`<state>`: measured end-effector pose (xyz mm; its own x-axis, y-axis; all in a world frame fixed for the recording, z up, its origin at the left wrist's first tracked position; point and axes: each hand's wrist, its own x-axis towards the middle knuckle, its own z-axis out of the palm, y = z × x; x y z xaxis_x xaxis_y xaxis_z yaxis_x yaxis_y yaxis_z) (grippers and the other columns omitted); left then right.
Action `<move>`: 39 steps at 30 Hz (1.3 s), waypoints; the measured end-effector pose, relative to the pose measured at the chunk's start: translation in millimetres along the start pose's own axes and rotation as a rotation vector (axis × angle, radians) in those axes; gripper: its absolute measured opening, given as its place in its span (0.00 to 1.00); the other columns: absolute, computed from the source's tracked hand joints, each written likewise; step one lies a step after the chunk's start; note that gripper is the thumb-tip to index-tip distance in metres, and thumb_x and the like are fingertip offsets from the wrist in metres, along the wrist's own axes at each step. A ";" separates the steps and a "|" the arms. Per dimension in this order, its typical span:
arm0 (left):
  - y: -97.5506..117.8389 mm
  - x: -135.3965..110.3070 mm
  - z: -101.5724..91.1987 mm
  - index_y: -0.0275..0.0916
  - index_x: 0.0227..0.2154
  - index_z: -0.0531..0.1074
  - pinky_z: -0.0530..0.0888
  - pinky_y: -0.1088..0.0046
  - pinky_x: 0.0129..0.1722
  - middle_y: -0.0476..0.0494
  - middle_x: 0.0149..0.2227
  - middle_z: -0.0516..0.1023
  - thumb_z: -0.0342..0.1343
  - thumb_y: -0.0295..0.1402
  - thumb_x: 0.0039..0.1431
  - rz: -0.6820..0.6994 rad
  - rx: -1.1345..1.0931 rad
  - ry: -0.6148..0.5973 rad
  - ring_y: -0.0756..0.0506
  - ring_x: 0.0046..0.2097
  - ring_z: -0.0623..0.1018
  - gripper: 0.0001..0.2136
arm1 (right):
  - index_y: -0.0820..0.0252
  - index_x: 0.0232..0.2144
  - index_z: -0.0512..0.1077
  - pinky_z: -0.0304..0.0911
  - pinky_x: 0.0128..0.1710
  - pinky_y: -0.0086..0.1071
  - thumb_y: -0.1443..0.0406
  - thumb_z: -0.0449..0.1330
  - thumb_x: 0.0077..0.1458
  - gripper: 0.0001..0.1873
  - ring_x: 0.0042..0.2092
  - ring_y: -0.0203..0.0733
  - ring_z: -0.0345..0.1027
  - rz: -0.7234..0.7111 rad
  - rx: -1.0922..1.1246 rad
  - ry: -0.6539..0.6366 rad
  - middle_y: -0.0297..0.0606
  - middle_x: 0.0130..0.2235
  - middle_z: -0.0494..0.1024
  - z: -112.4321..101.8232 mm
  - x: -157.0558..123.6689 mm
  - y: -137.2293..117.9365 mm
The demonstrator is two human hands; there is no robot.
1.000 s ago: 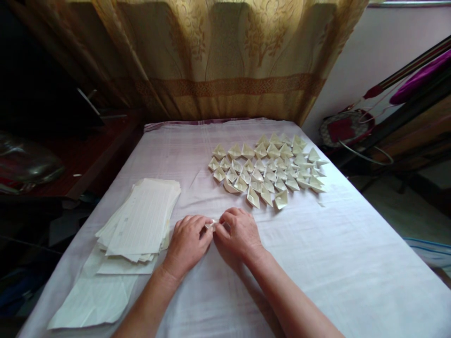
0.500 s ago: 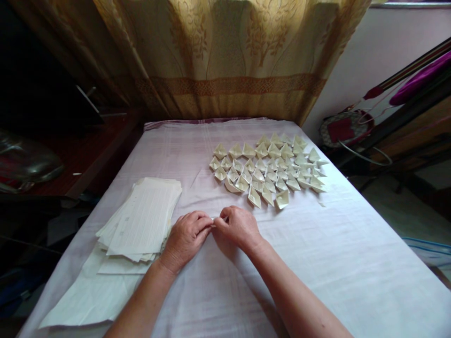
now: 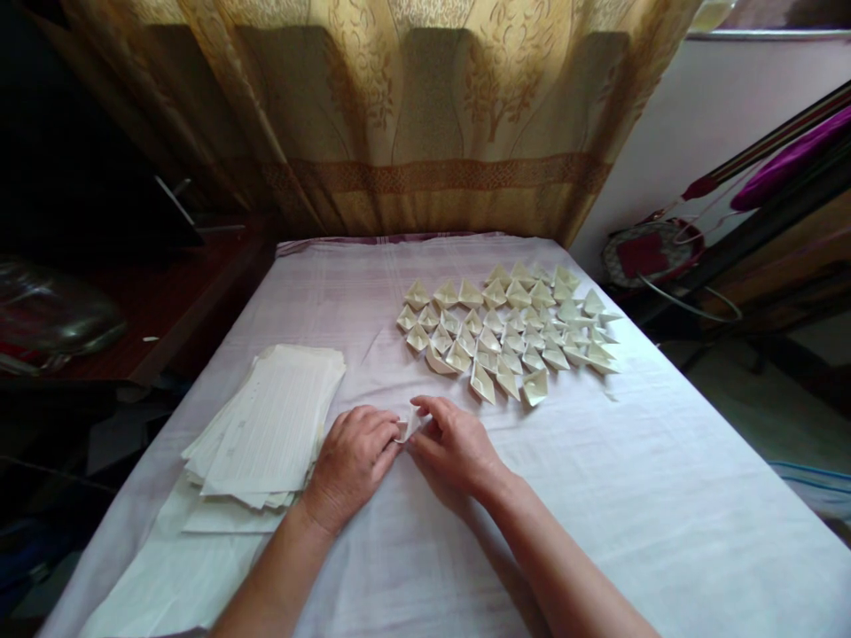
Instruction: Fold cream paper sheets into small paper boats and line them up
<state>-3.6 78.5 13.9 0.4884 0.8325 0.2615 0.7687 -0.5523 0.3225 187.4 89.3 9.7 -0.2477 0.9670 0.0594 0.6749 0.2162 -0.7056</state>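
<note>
Both my hands rest on the white cloth near the middle of the table. My left hand (image 3: 351, 461) and my right hand (image 3: 456, 443) pinch a small folded piece of white paper (image 3: 408, 428) between their fingertips; most of it is hidden by the fingers. Just beyond my hands lie several small folded paper boats (image 3: 509, 332) set out in rows. A stack of lined paper sheets (image 3: 269, 430) lies to the left of my left hand.
A white cloth (image 3: 638, 496) covers the table. A patterned golden curtain (image 3: 425, 115) hangs behind its far edge. A dark wooden surface (image 3: 166, 292) with a shiny object stands to the left. Clutter and a purple item (image 3: 791, 159) are at the right.
My fingers have worked the small paper, and a white corner of it now shows between them. The view has tilted down slightly. The boats and the stack have not moved.
</note>
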 end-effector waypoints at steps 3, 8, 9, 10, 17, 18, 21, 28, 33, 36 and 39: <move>1.1 -3.3 -1.9 0.41 0.40 0.74 0.67 0.58 0.54 0.45 0.47 0.80 0.57 0.27 0.61 0.078 0.045 0.027 0.40 0.52 0.73 0.06 | 0.56 0.45 0.73 0.61 0.35 0.27 0.73 0.60 0.48 0.21 0.34 0.35 0.69 -0.068 0.010 0.007 0.35 0.40 0.77 2.3 -3.9 -0.7; 3.8 -15.7 -2.4 0.41 0.40 0.72 0.68 0.60 0.51 0.46 0.36 0.79 0.55 0.26 0.62 0.104 0.065 0.047 0.41 0.45 0.74 0.06 | 0.57 0.33 0.70 0.54 0.32 0.27 0.70 0.60 0.50 0.06 0.30 0.36 0.64 -0.070 -0.027 0.055 0.31 0.28 0.73 6.4 -20.0 0.6; 4.6 -17.9 -2.0 0.40 0.41 0.72 0.67 0.60 0.51 0.45 0.36 0.78 0.54 0.25 0.62 0.100 0.079 0.059 0.41 0.45 0.74 0.07 | 0.57 0.32 0.69 0.54 0.32 0.28 0.70 0.59 0.51 0.04 0.31 0.37 0.64 -0.089 -0.040 0.066 0.31 0.28 0.72 7.4 -23.7 1.1; 5.4 -19.4 -1.7 0.40 0.43 0.72 0.67 0.59 0.51 0.44 0.36 0.78 0.54 0.25 0.62 0.099 0.089 0.066 0.41 0.45 0.74 0.08 | 0.57 0.31 0.68 0.54 0.33 0.28 0.70 0.58 0.52 0.03 0.31 0.37 0.63 -0.110 -0.054 0.076 0.32 0.28 0.72 8.4 -27.1 1.3; 10.0 -11.7 -4.8 0.43 0.35 0.74 0.65 0.60 0.51 0.48 0.33 0.77 0.57 0.31 0.63 0.097 0.033 -0.067 0.43 0.43 0.72 0.02 | 0.57 0.36 0.69 0.57 0.38 0.31 0.70 0.60 0.50 0.08 0.36 0.42 0.66 -0.152 -0.095 0.115 0.36 0.33 0.75 13.4 -32.9 -5.3; 10.7 -10.6 -5.5 0.43 0.35 0.74 0.64 0.60 0.51 0.48 0.33 0.77 0.57 0.31 0.63 0.097 0.026 -0.079 0.43 0.42 0.72 0.02 | 0.57 0.35 0.69 0.58 0.38 0.31 0.70 0.60 0.51 0.07 0.36 0.41 0.66 -0.149 -0.085 0.108 0.35 0.32 0.75 14.2 -32.3 -5.7; 12.8 -9.8 -6.4 0.43 0.37 0.75 0.64 0.60 0.51 0.48 0.33 0.76 0.57 0.31 0.63 0.081 0.008 -0.113 0.43 0.42 0.72 0.02 | 0.57 0.32 0.72 0.59 0.40 0.31 0.71 0.61 0.54 0.04 0.37 0.40 0.67 -0.200 -0.048 0.081 0.36 0.35 0.77 16.1 -32.2 -3.6; 10.1 -6.7 -4.9 0.42 0.33 0.74 0.66 0.61 0.50 0.44 0.45 0.74 0.59 0.33 0.61 -0.056 -0.058 -0.116 0.42 0.49 0.72 0.03 | 0.57 0.30 0.76 0.61 0.43 0.33 0.68 0.63 0.57 0.04 0.41 0.42 0.67 -0.172 -0.092 0.081 0.38 0.39 0.77 11.7 -35.8 -1.2; 7.9 -2.5 -3.1 0.42 0.35 0.72 0.66 0.64 0.46 0.47 0.36 0.77 0.56 0.35 0.63 -0.068 -0.095 -0.156 0.44 0.43 0.73 0.04 | 0.58 0.29 0.73 0.59 0.41 0.33 0.66 0.60 0.59 0.06 0.39 0.41 0.66 -0.091 -0.174 0.053 0.38 0.36 0.76 8.8 -31.1 -6.7; 10.7 -1.0 1.5 0.42 0.34 0.71 0.66 0.64 0.45 0.48 0.35 0.77 0.57 0.33 0.62 -0.151 -0.103 -0.122 0.43 0.42 0.74 0.02 | 0.58 0.34 0.73 0.57 0.39 0.32 0.66 0.62 0.57 0.01 0.38 0.42 0.68 0.002 -0.185 0.036 0.37 0.35 0.76 9.1 -26.4 -8.1; 14.1 0.8 6.3 0.43 0.36 0.71 0.67 0.64 0.44 0.48 0.36 0.78 0.58 0.29 0.59 -0.253 -0.107 -0.096 0.43 0.42 0.75 0.03 | 0.58 0.40 0.74 0.57 0.40 0.32 0.66 0.64 0.54 0.10 0.40 0.44 0.70 0.117 -0.158 0.007 0.38 0.37 0.78 6.6 -20.8 -9.8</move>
<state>10.3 71.7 12.9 0.3279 0.9417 0.0749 0.8253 -0.3241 0.4623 181.4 66.1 10.6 -0.1568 0.9876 -0.0113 0.7997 0.1203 -0.5883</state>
